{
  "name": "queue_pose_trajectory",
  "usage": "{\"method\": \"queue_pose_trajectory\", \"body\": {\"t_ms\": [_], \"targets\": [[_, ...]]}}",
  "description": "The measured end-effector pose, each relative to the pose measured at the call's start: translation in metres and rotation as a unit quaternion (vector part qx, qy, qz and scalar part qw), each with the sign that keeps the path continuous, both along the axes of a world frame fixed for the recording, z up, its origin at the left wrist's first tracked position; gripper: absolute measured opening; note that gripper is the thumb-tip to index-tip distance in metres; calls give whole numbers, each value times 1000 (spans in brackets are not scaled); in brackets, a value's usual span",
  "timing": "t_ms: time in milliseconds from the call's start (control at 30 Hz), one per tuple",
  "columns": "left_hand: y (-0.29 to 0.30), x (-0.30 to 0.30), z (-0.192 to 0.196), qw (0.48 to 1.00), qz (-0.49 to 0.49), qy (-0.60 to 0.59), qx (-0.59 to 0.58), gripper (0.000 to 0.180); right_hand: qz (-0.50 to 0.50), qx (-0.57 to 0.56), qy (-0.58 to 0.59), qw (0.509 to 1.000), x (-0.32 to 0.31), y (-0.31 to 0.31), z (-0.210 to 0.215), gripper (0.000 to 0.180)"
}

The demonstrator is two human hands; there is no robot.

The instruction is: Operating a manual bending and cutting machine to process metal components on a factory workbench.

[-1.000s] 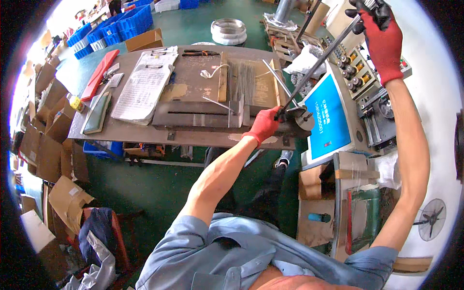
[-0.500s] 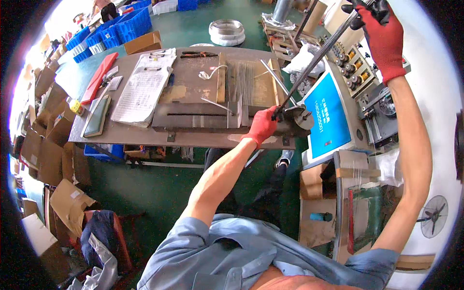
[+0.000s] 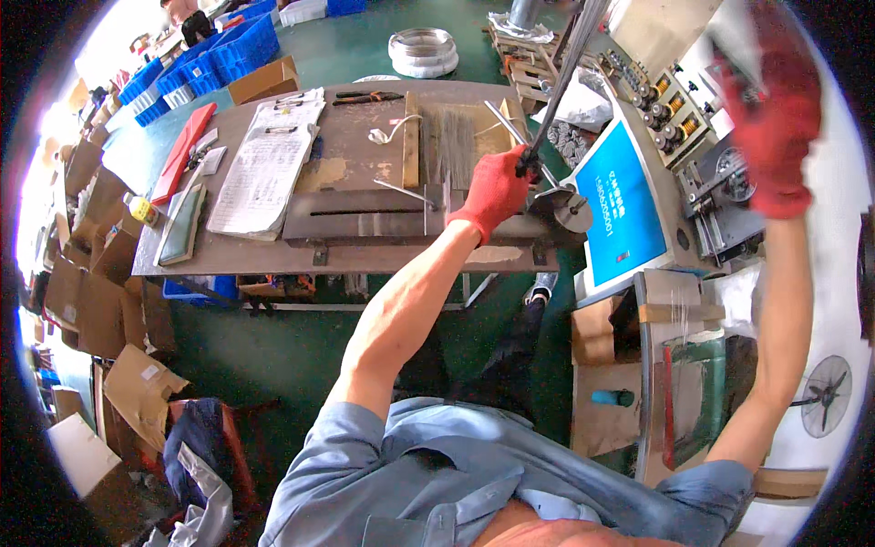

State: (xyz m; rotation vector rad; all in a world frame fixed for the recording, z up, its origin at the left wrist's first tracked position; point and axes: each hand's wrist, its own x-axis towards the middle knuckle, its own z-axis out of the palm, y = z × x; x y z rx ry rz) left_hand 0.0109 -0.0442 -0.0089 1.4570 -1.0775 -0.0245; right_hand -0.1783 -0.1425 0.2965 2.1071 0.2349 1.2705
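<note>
My left hand (image 3: 499, 193), in a red glove with dark fingertips, is closed around the lower end of a bundle of long thin metal rods (image 3: 569, 77). The bundle slants up and away toward the far right, past the upper edge. Close by the fist, a round metal disc (image 3: 572, 210) sits at the right end of a long slotted steel block (image 3: 365, 215). My right hand (image 3: 777, 118), gloved in red too, is raised at the far right, apart from the bundle. Motion smears its fingers.
Thin wires (image 3: 447, 137) lie between wooden strips on the workbench (image 3: 351, 146), with pliers (image 3: 368, 97) and paper sheets (image 3: 264, 169) to the left. A machine with a blue panel (image 3: 622, 211) stands at right. Cardboard boxes (image 3: 87, 296) crowd the left side; a wire coil (image 3: 423, 55) lies beyond.
My right hand has come off the upper part of the rods and moved right and down. The bundle now stands steeper; my left hand keeps its grip, slightly higher.
</note>
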Motion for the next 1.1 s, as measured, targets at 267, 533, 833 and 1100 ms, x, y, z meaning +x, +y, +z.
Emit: {"method": "queue_pose_trajectory", "body": {"t_ms": [267, 533, 833, 1100], "targets": [[8, -14, 40, 986, -19, -148, 79, 19, -155, -211, 291, 920, 57, -5, -140, 31], [25, 41, 47, 942, 12, -292, 165, 22, -186, -165, 273, 929, 22, -80, -76, 29], [40, 66, 61, 823, -180, -355, 405, 25, -196, 127, 382, 894, 26, -120, -133, 17], [37, 51, 48, 710, -291, -313, 560, 30, -196, 263, 428, 842, 27, -145, -259, 26]]}}
